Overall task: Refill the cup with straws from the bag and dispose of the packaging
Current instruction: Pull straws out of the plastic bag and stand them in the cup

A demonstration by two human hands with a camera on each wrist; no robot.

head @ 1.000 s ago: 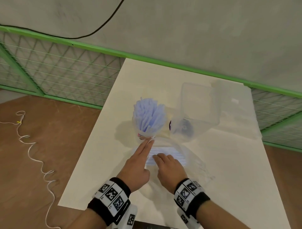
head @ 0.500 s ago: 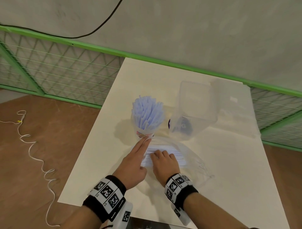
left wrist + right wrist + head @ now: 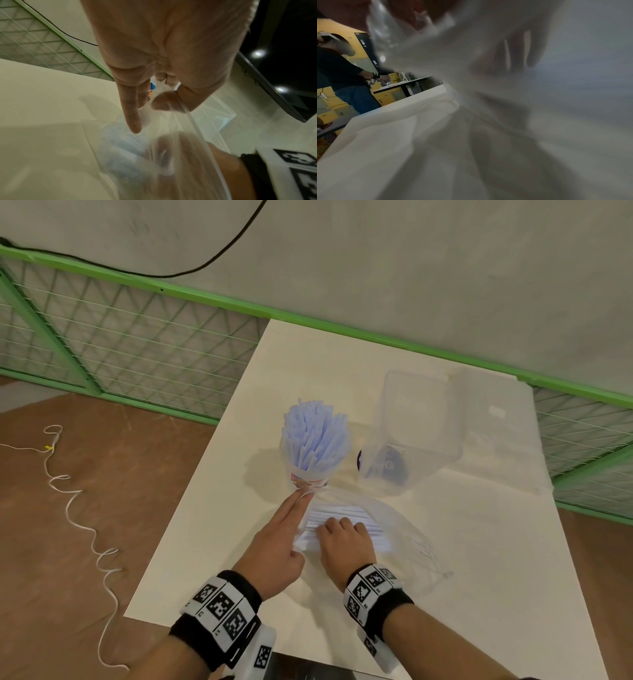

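A clear cup (image 3: pixel 310 479) packed with pale blue straws (image 3: pixel 313 436) stands mid-table. In front of it lies a clear plastic bag (image 3: pixel 407 529) with white-blue straws (image 3: pixel 346 513) inside. My left hand (image 3: pixel 303 498) lies along the bag's left end, fingers mostly straight, and pinches the bag's mouth between thumb and fingers; the left wrist view shows the bag rim (image 3: pixel 195 125) running across the thumb. My right hand (image 3: pixel 337 525) is inside the bag, fingers curled over the straws. In the right wrist view its fingers (image 3: pixel 534 51) show only as a blur through the film.
A tall clear bin (image 3: pixel 419 433) with a dark item at its bottom stands right of the cup, its flap behind it. The white table (image 3: pixel 212 542) ends close on the left and near sides. A green mesh fence (image 3: pixel 137 347) runs behind. A person stands far off (image 3: pixel 342 75).
My right hand has slid a little to the left over the straws in the bag. The left hand stays at the bag's mouth below the cup.
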